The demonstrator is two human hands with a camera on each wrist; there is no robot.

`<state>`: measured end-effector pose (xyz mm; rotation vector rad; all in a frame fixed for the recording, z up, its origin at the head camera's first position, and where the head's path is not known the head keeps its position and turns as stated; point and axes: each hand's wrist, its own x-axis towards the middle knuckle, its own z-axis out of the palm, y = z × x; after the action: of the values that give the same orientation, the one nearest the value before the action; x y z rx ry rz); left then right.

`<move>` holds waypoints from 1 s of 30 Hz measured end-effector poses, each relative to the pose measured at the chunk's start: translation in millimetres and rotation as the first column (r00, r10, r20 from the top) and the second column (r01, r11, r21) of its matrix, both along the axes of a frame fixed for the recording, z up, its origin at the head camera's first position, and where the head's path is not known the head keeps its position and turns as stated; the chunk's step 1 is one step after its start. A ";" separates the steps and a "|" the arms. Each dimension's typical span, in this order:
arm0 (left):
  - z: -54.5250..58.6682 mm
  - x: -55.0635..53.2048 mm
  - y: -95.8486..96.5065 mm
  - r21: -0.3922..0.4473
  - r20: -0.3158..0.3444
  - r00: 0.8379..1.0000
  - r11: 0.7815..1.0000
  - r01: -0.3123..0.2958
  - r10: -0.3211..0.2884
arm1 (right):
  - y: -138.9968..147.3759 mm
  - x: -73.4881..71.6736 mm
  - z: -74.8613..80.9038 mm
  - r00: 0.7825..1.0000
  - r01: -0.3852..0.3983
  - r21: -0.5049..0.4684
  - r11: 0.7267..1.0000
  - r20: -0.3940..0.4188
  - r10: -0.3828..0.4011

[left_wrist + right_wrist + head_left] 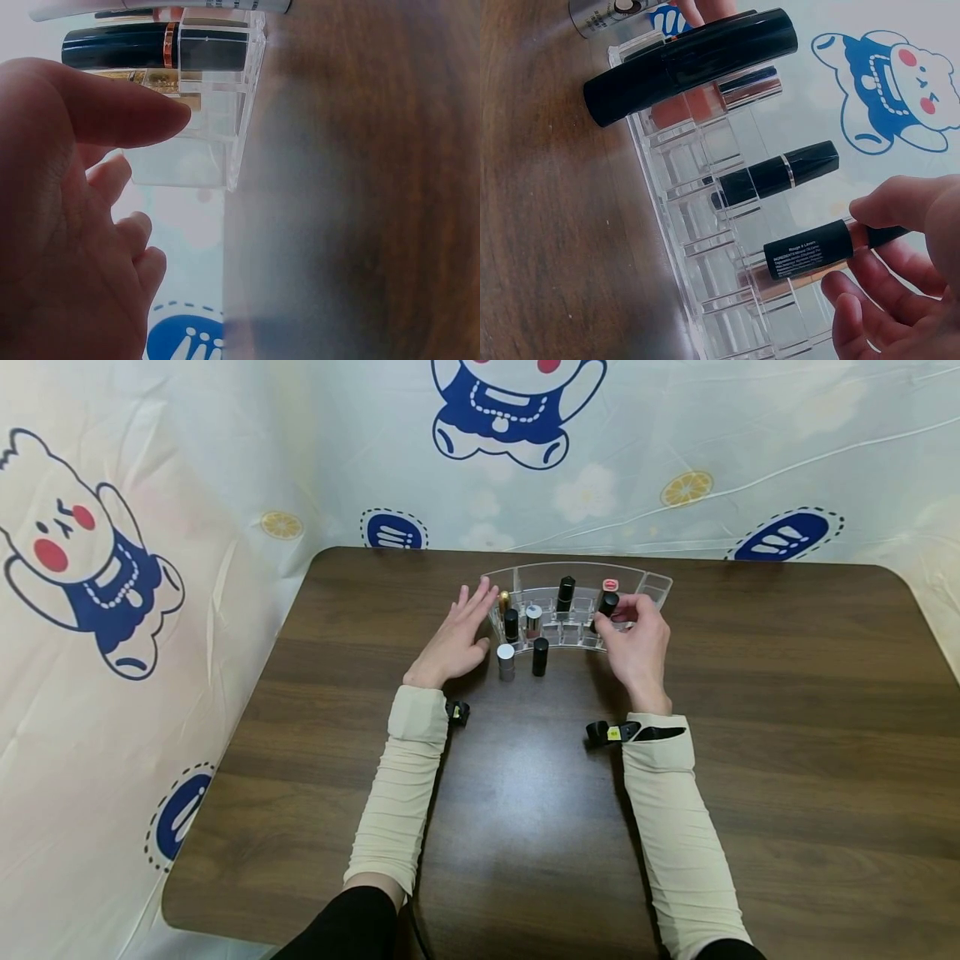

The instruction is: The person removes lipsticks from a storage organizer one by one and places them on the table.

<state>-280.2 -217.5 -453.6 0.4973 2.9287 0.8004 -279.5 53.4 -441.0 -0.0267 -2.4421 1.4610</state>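
Note:
My right hand (641, 639) pinches a black lipstick tube (808, 251) with small white print on its label. It holds the tube tilted over the right part of a clear curved organizer (657, 582), overlapping a compartment there in the right wrist view. Just behind it, a tube with a pink-red top (610, 585) stands in the organizer. My left hand (452, 643) is at the organizer's left end, fingers spread and holding nothing. In the left wrist view its thumb (150, 112) lies in front of the clear wall, close to a black tube with a copper band (112, 46).
Inside the organizer stand a gold-topped tube (504, 601), a black one (512, 625), a silver-capped pinkish one (533, 621) and another black lipstick (566, 594). A silver tube (506, 663) and a black tube (540, 657) stand in front on the wooden table (787, 735). A printed curtain (637, 410) hangs behind.

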 end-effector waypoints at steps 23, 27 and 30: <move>-3.9 -0.7 -1.8 0.006 0.004 1.000 1.000 0.003 -0.003 | -1.0 3.0 0.7 0.995 -0.077 0.016 0.997 0.062 0.076; -5.2 -1.4 -2.2 0.005 0.001 1.000 1.000 0.002 -0.002 | -1.2 4.0 2.7 0.993 -0.096 0.020 0.995 0.065 0.095; -5.9 -2.6 -2.1 0.000 -0.012 1.000 1.000 0.005 -0.005 | -0.8 4.4 4.2 0.993 -0.104 0.020 0.994 0.061 0.102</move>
<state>-282.8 -219.6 -459.5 0.5104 2.9373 0.7995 -275.2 52.6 -436.8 0.0621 -2.5428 1.4951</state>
